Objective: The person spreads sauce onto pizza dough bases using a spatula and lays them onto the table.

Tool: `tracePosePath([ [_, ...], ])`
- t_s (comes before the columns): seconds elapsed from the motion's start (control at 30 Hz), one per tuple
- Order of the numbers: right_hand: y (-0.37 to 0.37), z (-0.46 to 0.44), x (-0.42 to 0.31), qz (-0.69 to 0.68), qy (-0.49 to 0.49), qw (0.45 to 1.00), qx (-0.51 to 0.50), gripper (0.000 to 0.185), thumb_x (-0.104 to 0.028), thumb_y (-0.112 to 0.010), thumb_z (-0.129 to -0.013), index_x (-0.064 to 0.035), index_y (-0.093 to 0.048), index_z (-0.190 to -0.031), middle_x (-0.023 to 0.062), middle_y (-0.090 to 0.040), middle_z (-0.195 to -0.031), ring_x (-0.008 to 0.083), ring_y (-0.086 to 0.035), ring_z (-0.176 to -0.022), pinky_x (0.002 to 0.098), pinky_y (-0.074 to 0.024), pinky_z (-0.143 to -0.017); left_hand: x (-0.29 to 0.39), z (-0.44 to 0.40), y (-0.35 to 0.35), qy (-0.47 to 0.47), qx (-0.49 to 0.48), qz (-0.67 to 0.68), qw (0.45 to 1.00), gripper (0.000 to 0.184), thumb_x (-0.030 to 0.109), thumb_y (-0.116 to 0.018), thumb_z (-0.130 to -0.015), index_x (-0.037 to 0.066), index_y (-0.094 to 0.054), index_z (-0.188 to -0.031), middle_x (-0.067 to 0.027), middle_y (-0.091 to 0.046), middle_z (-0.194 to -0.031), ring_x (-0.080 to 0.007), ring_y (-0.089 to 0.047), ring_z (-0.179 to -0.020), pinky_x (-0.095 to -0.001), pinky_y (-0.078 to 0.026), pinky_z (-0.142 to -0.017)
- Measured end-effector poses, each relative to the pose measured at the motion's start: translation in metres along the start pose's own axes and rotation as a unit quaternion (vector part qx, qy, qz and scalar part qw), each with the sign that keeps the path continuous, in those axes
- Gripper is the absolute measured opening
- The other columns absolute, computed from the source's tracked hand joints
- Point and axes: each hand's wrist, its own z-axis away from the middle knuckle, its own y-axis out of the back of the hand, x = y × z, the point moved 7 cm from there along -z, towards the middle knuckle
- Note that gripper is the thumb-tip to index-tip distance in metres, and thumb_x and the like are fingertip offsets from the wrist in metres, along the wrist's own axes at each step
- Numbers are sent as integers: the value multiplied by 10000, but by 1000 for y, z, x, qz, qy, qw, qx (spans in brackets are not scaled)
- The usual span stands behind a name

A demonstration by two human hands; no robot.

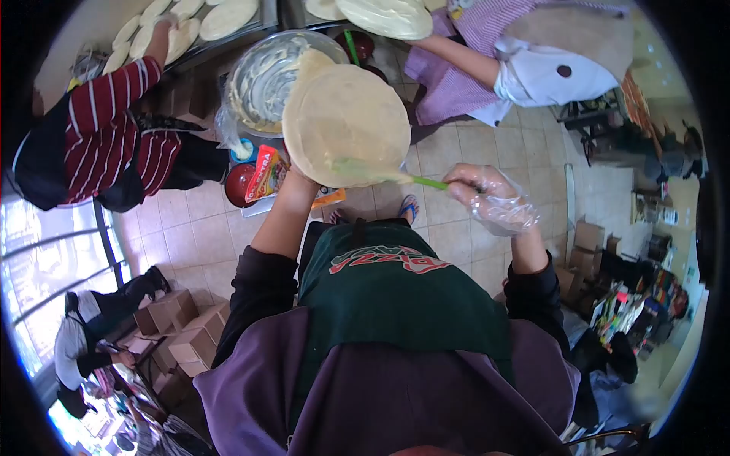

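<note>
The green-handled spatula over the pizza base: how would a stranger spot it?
Find the large metal bowl smeared with cream, near the top of the view. Overlapping its right side is a pale, round pizza base; the green-handled spatula crosses that base's lower edge. Unlike the other green utensil, beside the bowl, this one is held by the plastic-gloved right hand.

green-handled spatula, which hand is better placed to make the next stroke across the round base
Probably the right hand: gloved in clear plastic, it grips the green-handled spatula, whose blade is over the round base. The left hand, mostly hidden, seems occupied supporting that base from below.
</note>
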Motion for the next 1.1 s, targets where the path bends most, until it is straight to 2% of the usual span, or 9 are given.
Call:
tracePosePath([
  [0.17,30,70,41,-258,-61,956,125,107,-115,-563,-908,-11,-587,-917,4,-509,-746,63,-449,-660,215,-354,-553,-16,15,-122,-7,-62,-189,980,562,403,-456,-945,87,-346,-1397,-108,-453,-1365,-246,-470,-1224,-414,-412,-1012],
  [0.37,78,173,84,-304,-56,914,263,118,-116,-562,-900,-5,-587,-933,41,-573,-830,46,-422,-620,182,-310,-501,-116,-27,-149,64,-132,-44,988,580,447,-446,-929,110,-360,-1393,-100,-447,-1373,-268,-459,-1234,-453,-398,-1016],
  [0.63,139,353,149,-241,-88,795,550,142,-139,-553,-904,-17,-590,-966,4,-521,-764,42,-370,-615,185,-278,-509,-343,-102,-251,249,-245,190,917,611,519,-430,-904,146,-382,-1386,-87,-439,-1386,-303,-440,-1250,-515,-376,-1023],
  [0.7,140,392,175,-198,-182,765,586,161,-180,-552,-916,-29,-593,-955,-30,-461,-728,44,-373,-631,197,-294,-534,-395,-111,-278,302,-267,219,888,615,528,-428,-901,150,-384,-1385,-85,-438,-1387,-307,-438,-1252,-523,-373,-1024],
  [0.77,140,422,200,-140,-197,760,603,193,-219,-549,-926,-28,-581,-941,-44,-473,-753,68,-414,-672,234,-347,-586,-434,-130,-287,229,-200,107,947,619,531,-417,-900,152,-378,-1387,-94,-427,-1395,-326,-416,-1269,-544,-366,-1024],
  [0.83,140,441,216,-80,-207,737,638,212,-228,-542,-927,-19,-576,-942,-8,-500,-714,104,-457,-665,275,-388,-595,-480,-144,-303,289,-250,240,892,615,524,-412,-902,151,-372,-1389,-101,-426,-1394,-333,-418,-1265,-540,-368,-1025],
  [0.87,140,450,224,-77,-213,725,650,212,-228,-542,-927,-19,-576,-942,-8,-500,-714,104,-457,-665,275,-388,-595,-492,-146,-308,211,-168,32,962,625,531,-408,-899,149,-368,-1392,-102,-423,-1397,-344,-415,-1265,-541,-353,-1036],
  [0.93,142,460,234,22,-288,720,631,224,-217,-545,-928,4,-582,-934,21,-485,-705,95,-434,-632,263,-371,-566,-524,-153,-320,225,-162,32,960,618,521,-407,-904,138,-373,-1387,-105,-407,-1407,-338,-402,-1274,-534,-339,-1049],
  [1.1,141,441,253,-39,-297,718,629,158,-148,-524,-917,-5,-579,-954,128,-544,-656,200,-536,-610,333,-438,-595,-579,-190,-311,237,-164,60,956,614,515,-403,-909,128,-373,-1386,-108,-388,-1420,-334,-386,-1286,-528,-321,-1064],
])
